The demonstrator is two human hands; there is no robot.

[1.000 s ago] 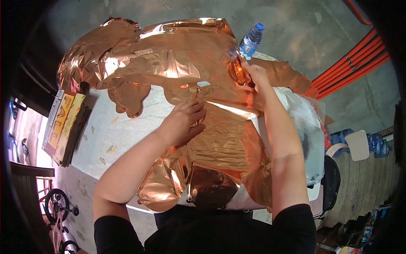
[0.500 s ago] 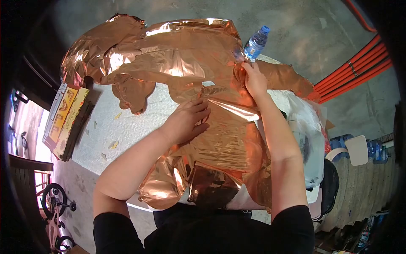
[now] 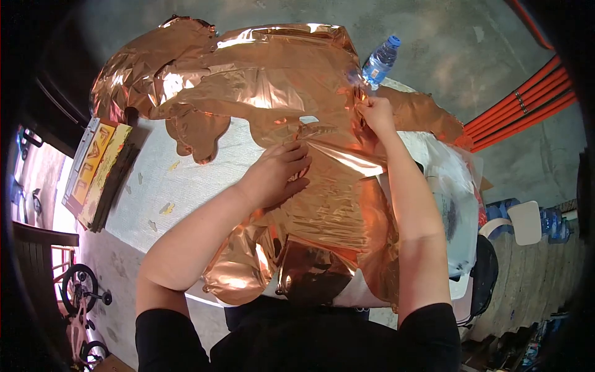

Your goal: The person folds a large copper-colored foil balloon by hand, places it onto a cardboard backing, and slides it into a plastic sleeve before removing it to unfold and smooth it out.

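Note:
Shiny copper-coloured foil balloons [image 3: 266, 80], partly puffed and creased, lie spread over the table. My left hand [image 3: 277, 172] rests at the middle of the foil with its fingers curled together on a fold. My right hand [image 3: 377, 115] is closed in a pinch on the foil's right edge, just below a water bottle [image 3: 380, 61] with a blue cap. The fingertips of both hands are partly hidden. A small rounded foil lobe [image 3: 198, 133] hangs down at the left, and a flatter foil strip [image 3: 424, 115] reaches out to the right.
On the white table cover [image 3: 167, 186], a stack of printed boxes [image 3: 96, 173] stands at the left edge. Clear plastic bags [image 3: 455, 198] lie at the right. Orange pipes [image 3: 527, 102] run beyond the table, and a small bike [image 3: 80, 316] stands lower left.
My right hand has turned slightly and shifted a little up at the foil's edge, its fingers more bunched. My left hand has barely moved.

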